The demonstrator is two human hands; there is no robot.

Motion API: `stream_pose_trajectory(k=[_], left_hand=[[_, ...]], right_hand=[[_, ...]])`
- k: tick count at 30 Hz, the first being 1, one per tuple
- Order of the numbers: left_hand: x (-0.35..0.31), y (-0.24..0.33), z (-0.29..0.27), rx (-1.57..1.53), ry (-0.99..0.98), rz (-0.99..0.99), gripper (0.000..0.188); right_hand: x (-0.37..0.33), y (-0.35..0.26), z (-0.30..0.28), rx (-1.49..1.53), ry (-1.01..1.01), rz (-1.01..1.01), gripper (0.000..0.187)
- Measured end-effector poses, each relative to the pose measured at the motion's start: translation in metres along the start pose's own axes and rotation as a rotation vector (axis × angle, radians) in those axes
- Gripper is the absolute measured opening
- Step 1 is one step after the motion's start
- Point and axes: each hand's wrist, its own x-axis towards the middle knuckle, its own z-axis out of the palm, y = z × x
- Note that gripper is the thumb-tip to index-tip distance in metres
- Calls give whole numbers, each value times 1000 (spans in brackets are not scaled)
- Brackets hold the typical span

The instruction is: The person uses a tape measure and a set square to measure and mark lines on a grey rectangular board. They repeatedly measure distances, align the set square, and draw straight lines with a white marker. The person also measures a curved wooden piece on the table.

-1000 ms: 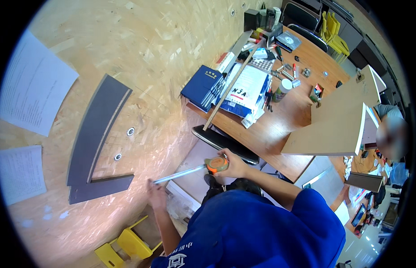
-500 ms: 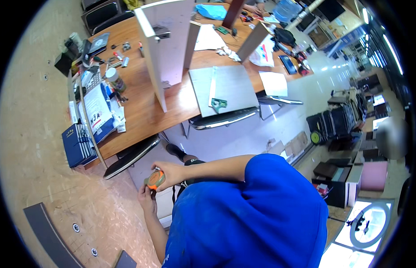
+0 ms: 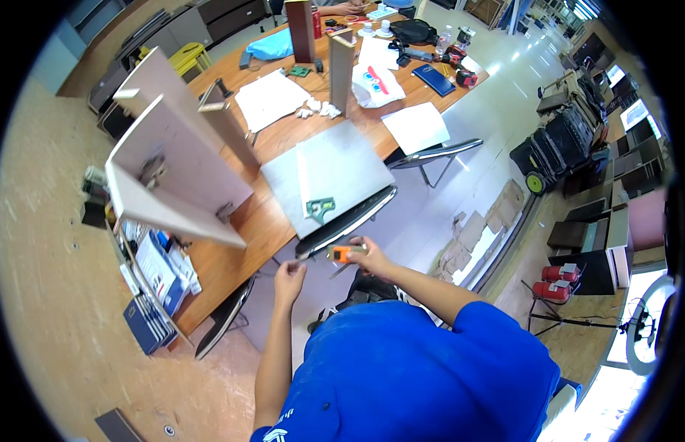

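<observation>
My right hand (image 3: 372,259) is wrapped around an orange tape measure (image 3: 344,253), just in front of the table's near edge. To its left, my left hand (image 3: 289,281) has thumb and fingertips pinched together. Whatever lies in that pinch is too small to make out. Beyond both hands, a grey flat panel (image 3: 350,162) rests on the table and reaches over a chair's edge. On this panel lies a try square (image 3: 319,209) with a green handle and a pale blade.
Upright pale boards (image 3: 173,173) stand on the wooden table (image 3: 265,214) at left. Black chairs (image 3: 228,313) (image 3: 438,153) are pushed against it. Paper sheets (image 3: 416,128), a plastic bag (image 3: 377,87) and a cordless drill (image 3: 460,66) lie farther back. Another person's hands (image 3: 348,9) show at the far edge.
My hands have parted and moved right, nearer the grey panel. The tape measure went with my right hand, and my left hand has come off its case. My view has turned and shifted.
</observation>
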Motion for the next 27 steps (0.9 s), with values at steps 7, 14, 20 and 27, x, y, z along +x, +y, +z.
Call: stream_pose_trajectory(k=[7, 14, 20, 27], left_hand=[[171, 10, 80, 522, 271, -130, 76], [189, 58, 149, 576, 310, -367, 76], [178, 109, 170, -456, 1, -459, 51], [159, 116, 137, -730, -170, -382, 24]], right_hand=[[149, -51, -190, -286, 552, -347, 75], [241, -93, -295, -34, 493, -7, 83], [253, -104, -237, -255, -64, -102, 81], [233, -104, -147, -315, -523, -248, 77]])
